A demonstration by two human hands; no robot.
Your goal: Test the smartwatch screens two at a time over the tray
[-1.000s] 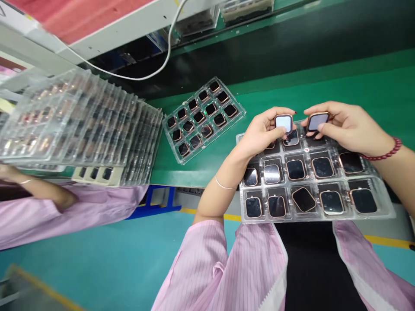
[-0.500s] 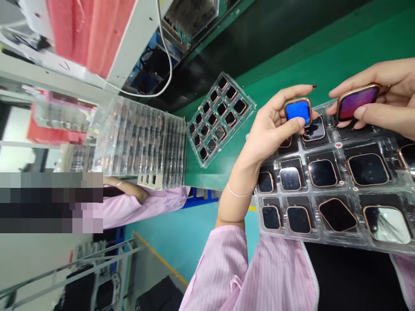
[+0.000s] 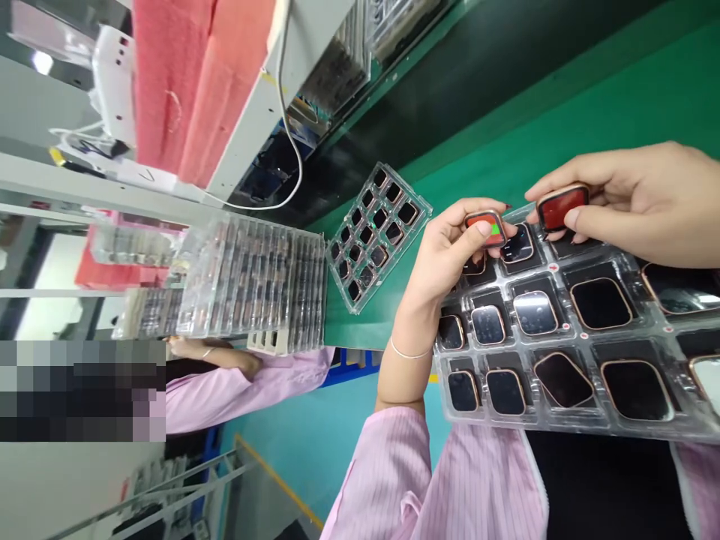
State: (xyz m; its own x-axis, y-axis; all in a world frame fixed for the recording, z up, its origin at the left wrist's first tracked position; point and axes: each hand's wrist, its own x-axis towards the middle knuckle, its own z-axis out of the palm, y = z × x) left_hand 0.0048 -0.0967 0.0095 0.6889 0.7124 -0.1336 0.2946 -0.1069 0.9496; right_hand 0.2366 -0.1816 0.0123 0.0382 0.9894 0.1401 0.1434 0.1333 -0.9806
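Observation:
My left hand (image 3: 444, 259) pinches a small square watch case (image 3: 484, 227) with a rose-gold rim; its screen glows red with a green patch. My right hand (image 3: 635, 199) holds a second watch case (image 3: 562, 208) whose screen shows red. Both are held just above the far row of a clear plastic tray (image 3: 554, 424) that lies in front of me. The tray's pockets hold several dark-screened watch cases (image 3: 601, 303), one of them (image 3: 562, 380) lying crooked in its pocket.
A second clear tray (image 3: 378, 234) of watch cases lies on the green bench (image 3: 619, 97) to the left. Further left stands a tall stack of trays (image 3: 247, 281). A co-worker's arm in a pink sleeve (image 3: 247, 382) rests beside that stack. A white cable (image 3: 284, 142) hangs from the shelf above.
The view has swung left and tilted. The lit screens changed colour: white and grey, then blue and purple, now red. Both hands keep their watch cases over the tray.

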